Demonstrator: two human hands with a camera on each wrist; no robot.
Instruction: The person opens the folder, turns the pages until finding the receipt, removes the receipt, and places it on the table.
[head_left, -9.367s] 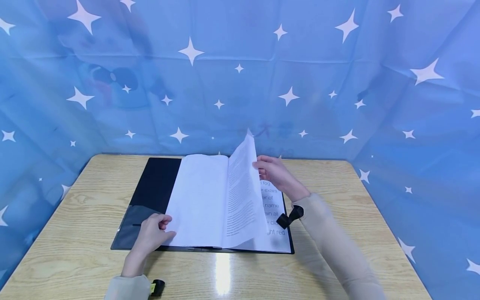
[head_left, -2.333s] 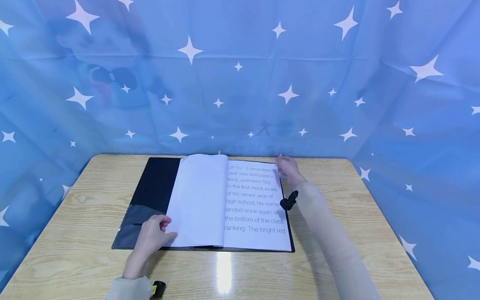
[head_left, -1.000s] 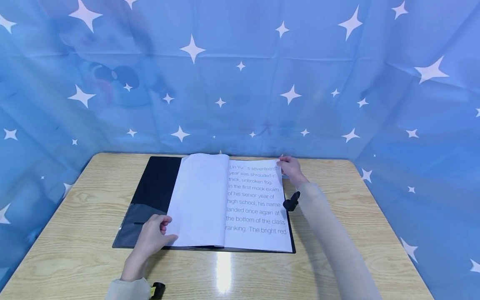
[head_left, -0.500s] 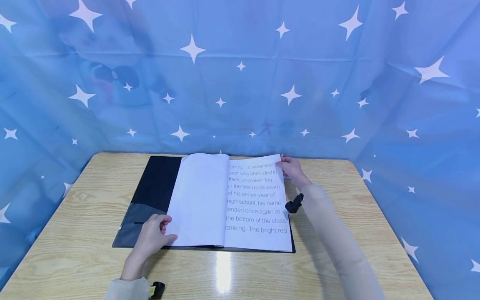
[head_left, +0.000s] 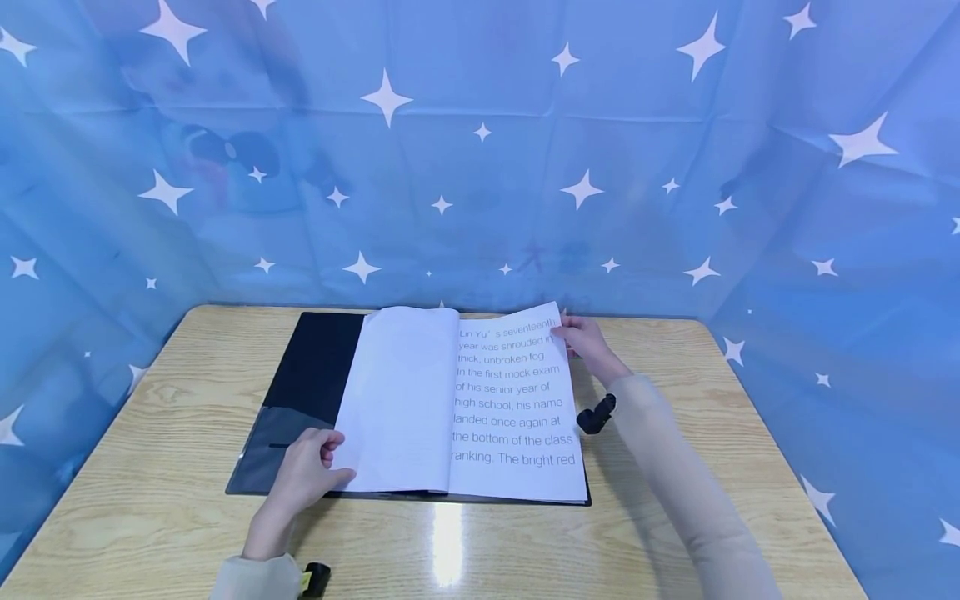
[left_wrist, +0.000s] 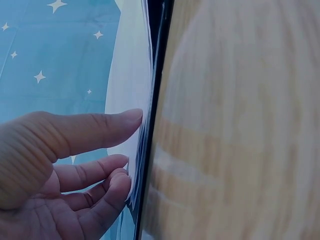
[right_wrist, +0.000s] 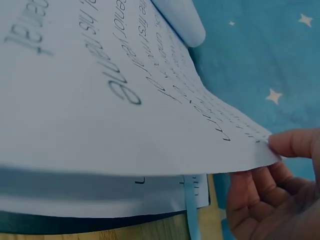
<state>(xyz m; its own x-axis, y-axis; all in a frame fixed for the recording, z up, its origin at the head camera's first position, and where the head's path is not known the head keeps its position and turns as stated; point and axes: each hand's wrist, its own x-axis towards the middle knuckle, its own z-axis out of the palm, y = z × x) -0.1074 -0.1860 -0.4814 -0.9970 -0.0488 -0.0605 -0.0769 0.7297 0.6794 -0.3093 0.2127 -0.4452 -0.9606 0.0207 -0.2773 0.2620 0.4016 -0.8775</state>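
A black folder [head_left: 318, 358] lies spread out on the table, with white sheets bound in it like a book. Large print covers the right-hand page [head_left: 513, 425]; the left-hand page [head_left: 393, 392] looks nearly blank. At the right page's upper outer corner, my right hand [head_left: 588, 346] pinches the paper between thumb and fingers. The right wrist view shows that page [right_wrist: 75, 130] lifted, another printed sheet [right_wrist: 110, 192] beneath it. My left hand [head_left: 303, 467] rests at the lower left corner of the left page, fingers loosely bent and thumb [left_wrist: 110, 130] along the sheets' edge.
The wooden table [head_left: 360, 550] extends around the folder on both sides and in front. Behind it hangs a blue curtain [head_left: 480, 225] with white stars. A light blue strip [right_wrist: 191, 210] hangs over the lower sheet's edge in the right wrist view.
Earlier, a page held in my right hand stood half turned; then the right page lay flat. Since then, my right hand has raised its upper right corner. My left hand has stayed put.
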